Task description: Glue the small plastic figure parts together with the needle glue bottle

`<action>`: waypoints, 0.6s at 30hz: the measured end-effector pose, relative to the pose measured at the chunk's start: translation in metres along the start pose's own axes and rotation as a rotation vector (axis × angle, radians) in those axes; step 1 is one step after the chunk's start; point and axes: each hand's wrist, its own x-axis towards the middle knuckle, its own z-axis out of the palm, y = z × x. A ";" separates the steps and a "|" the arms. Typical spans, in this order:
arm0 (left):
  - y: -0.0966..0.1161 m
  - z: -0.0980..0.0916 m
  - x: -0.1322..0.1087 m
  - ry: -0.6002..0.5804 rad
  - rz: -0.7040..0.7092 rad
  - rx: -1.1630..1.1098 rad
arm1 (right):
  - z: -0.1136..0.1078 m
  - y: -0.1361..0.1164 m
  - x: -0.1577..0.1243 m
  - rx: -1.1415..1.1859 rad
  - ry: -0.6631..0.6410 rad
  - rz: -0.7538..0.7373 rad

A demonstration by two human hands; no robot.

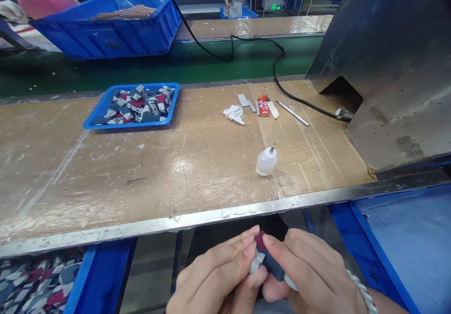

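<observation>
My left hand (214, 271) and my right hand (306, 271) are held together below the bench's metal front edge. Pinched between their fingertips is a small navy, red and white patterned piece (268, 260), partly hidden by my fingers; its material is hard to tell. A braided white bracelet (362, 293) circles my right wrist. On the wooden workbench (105, 173), out of reach of neither hand's fingertips, stands a small translucent squeeze bottle with a metal nozzle (266, 161). A blue tray (130, 124) there holds several similar patterned pieces.
Crumpled white tissue (234, 114), a red-and-yellow box (262, 105) and a metal rod (292, 113) lie on the bench. A black cable (299, 98) enters a steel hood (387, 69). Behind runs a green conveyor belt (141, 72), with a blue crate (105, 27) beyond. Blue bins sit below, left and right.
</observation>
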 end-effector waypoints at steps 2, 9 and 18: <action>-0.004 0.001 0.004 -0.031 0.069 -0.047 | -0.002 0.004 0.001 -0.017 -0.001 -0.086; -0.043 -0.006 0.038 -0.273 0.197 -0.027 | 0.013 0.020 0.013 0.053 0.052 -0.051; -0.076 -0.010 0.066 -0.539 0.078 0.057 | -0.003 0.066 0.017 -0.078 0.068 0.539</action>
